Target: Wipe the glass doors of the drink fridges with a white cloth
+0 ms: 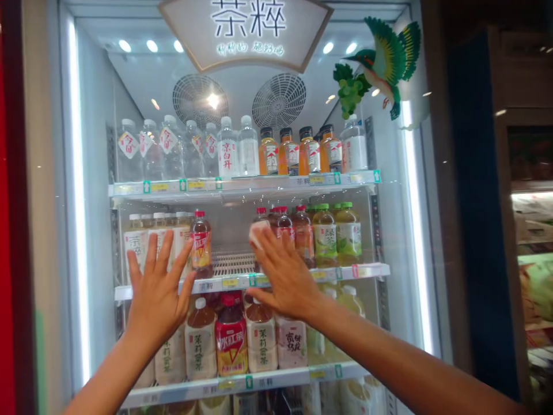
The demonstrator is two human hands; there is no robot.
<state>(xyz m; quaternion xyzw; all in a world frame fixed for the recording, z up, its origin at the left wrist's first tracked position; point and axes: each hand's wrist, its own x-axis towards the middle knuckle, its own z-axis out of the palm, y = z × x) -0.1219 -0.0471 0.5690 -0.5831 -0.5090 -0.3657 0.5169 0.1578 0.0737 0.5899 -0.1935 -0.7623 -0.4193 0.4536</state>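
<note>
Fingers spread wide, my left hand (159, 294) is held up flat toward the glass door (233, 225) of a lit drinks fridge and holds nothing. To its right, my right hand (288, 275) keeps a small folded white cloth (260, 233) under its fingertips, seemingly against the same glass. Part of the cloth is hidden by the fingers. Beyond my left hand stand white-labelled tea bottles (135, 242) and a red-capped bottle (201, 245). Red-capped bottles (303, 233) and green-capped bottles (325, 236) are behind and beside my right hand.
Water bottles (170, 150) and orange drink bottles (288, 153) line the top shelf (254, 185). Larger tea bottles (232, 340) fill a lower shelf. A bird decal (384, 66) is at the upper right, beside a fan-shaped sign (246, 34). Another lit shelf (533, 230) lies far right.
</note>
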